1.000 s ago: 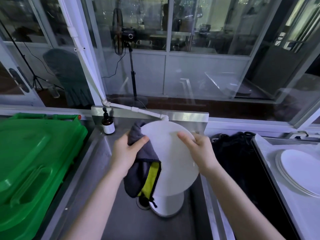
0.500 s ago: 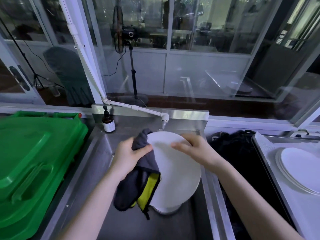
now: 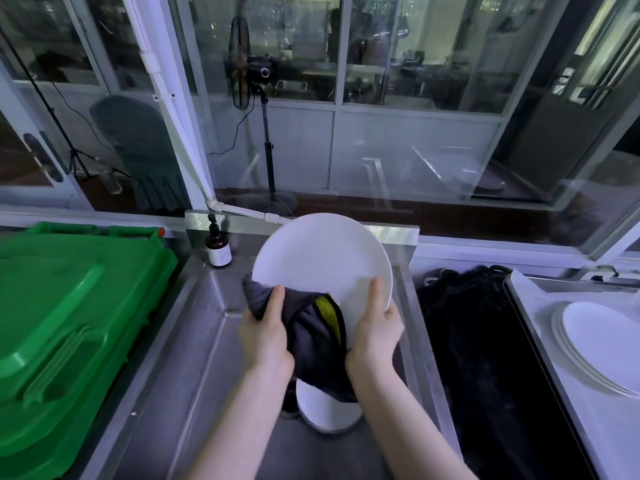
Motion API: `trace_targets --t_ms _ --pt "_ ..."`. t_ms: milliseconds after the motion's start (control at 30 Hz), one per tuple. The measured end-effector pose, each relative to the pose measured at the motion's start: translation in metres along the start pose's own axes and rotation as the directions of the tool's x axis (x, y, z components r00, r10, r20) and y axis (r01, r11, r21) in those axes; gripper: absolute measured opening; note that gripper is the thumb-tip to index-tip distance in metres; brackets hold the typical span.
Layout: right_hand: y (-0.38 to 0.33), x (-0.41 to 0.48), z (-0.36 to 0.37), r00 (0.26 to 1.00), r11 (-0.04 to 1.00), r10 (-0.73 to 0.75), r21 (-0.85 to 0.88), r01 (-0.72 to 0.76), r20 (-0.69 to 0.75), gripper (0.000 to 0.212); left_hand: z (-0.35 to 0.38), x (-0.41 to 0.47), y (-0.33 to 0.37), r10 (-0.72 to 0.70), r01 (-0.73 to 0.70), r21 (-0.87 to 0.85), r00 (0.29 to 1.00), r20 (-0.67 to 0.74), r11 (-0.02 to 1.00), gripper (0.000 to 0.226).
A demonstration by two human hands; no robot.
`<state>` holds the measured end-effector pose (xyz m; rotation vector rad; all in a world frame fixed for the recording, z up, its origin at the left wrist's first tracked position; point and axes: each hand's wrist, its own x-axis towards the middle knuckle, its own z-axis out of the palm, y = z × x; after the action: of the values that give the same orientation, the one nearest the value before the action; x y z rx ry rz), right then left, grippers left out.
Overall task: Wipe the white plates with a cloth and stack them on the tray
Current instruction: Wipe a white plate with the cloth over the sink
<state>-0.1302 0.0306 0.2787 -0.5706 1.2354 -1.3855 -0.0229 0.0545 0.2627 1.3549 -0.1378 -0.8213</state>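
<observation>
The round white plate (image 3: 322, 258) now stands higher above the stainless steel sink (image 3: 194, 341) than before, and both hands have dropped to its lower edge. The left hand (image 3: 266, 337) grips the dark grey, yellow-trimmed cloth (image 3: 311, 330) against it. The right hand (image 3: 375, 330) curls its fingers round the rim. A plate stack (image 3: 329, 412) lies on the sink floor and a second stack (image 3: 602, 344) on the metal tray (image 3: 540, 292) at right. Glass walls (image 3: 415, 150) stand behind.

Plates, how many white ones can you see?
3 show their faces: the held plate lifted up, the top one of the sink pile, and the top one of the tray pile. More lie hidden underneath both piles.
</observation>
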Motion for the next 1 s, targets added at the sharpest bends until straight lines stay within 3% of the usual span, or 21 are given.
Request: trace_targets --t_ms 67,133,200,233,300,367,400,500,567,667,733,800,867,900,933,1000 --pt "-0.004 0.001 -0.010 0.982 0.993 -0.039 -0.105 0.060 0.187 0.019 -0.007 0.010 0.009 -0.012 0.010 0.052 0.999 0.050 0.999 0.028" --pt "-0.017 0.008 -0.027 0.896 0.905 -0.202 -0.275 0.325 0.396 0.023 -0.015 0.024 0.018 -0.031 0.023 0.081 0.995 0.090 0.996 0.025" --pt "-0.033 0.014 -0.045 0.741 0.698 -0.339 -0.373 0.611 0.580 0.059 -0.021 0.035 0.027 -0.036 0.020 0.129 0.991 0.125 0.991 0.023" --pt "-0.041 0.018 -0.052 0.641 0.555 -0.371 -0.393 0.733 0.672 0.079 -0.023 0.039 0.031 -0.036 0.014 0.152 0.989 0.144 0.988 0.024" --pt "-0.056 0.027 -0.062 0.329 0.085 -0.340 -0.319 0.944 0.881 0.092 -0.024 0.046 0.037 -0.048 0.016 0.182 0.984 0.173 0.983 0.027" --pt "-0.067 0.031 -0.063 0.054 -0.346 -0.132 -0.097 0.933 0.990 0.082 -0.023 0.051 0.042 -0.086 0.043 0.205 0.975 0.205 0.978 0.032" --pt "-0.069 0.032 -0.062 -0.027 -0.466 -0.044 0.003 0.885 0.999 0.072 -0.022 0.051 0.044 -0.117 0.065 0.227 0.967 0.226 0.972 0.035" --pt "-0.071 0.031 -0.056 -0.216 -0.554 -0.020 0.169 0.815 0.976 0.033 -0.017 0.050 0.050 -0.211 0.125 0.286 0.931 0.296 0.950 0.035" --pt "-0.070 0.029 -0.054 -0.269 -0.562 -0.072 0.184 0.807 0.960 0.028 -0.017 0.049 0.057 -0.276 0.179 0.295 0.902 0.331 0.938 0.030" --pt "-0.065 0.020 -0.053 -0.202 -0.494 -0.160 0.098 0.864 0.966 0.026 -0.021 0.051 0.068 -0.363 0.290 0.244 0.865 0.347 0.925 0.025" --pt "-0.061 0.012 -0.051 -0.039 -0.380 -0.189 -0.036 0.924 0.981 0.031 -0.023 0.056 0.070 -0.322 0.293 0.135 0.882 0.343 0.946 0.030" --pt "-0.059 0.006 -0.047 0.232 -0.142 -0.220 -0.266 0.953 0.948 0.032 -0.024 0.057 0.073 -0.231 0.223 0.061 0.925 0.301 0.973 0.028" --pt "-0.055 0.010 -0.045 0.511 0.238 -0.244 -0.460 0.856 0.824 0.029 -0.024 0.054 0.073 -0.120 0.146 -0.100 0.965 0.231 0.984 0.023" --pt "-0.054 0.013 -0.045 0.628 0.420 -0.239 -0.505 0.754 0.740 0.041 -0.024 0.051 0.071 -0.054 0.084 -0.162 0.982 0.180 0.983 0.020" --pt "-0.052 0.014 -0.044 0.714 0.571 -0.212 -0.508 0.644 0.667 0.050 -0.023 0.046 0.068 0.015 0.006 -0.169 0.992 0.127 0.986 0.019" --pt "-0.046 0.013 -0.042 0.787 0.737 -0.166 -0.456 0.500 0.594 0.061 -0.016 0.029 0.057 0.161 -0.157 -0.046 0.983 0.083 0.986 0.028"
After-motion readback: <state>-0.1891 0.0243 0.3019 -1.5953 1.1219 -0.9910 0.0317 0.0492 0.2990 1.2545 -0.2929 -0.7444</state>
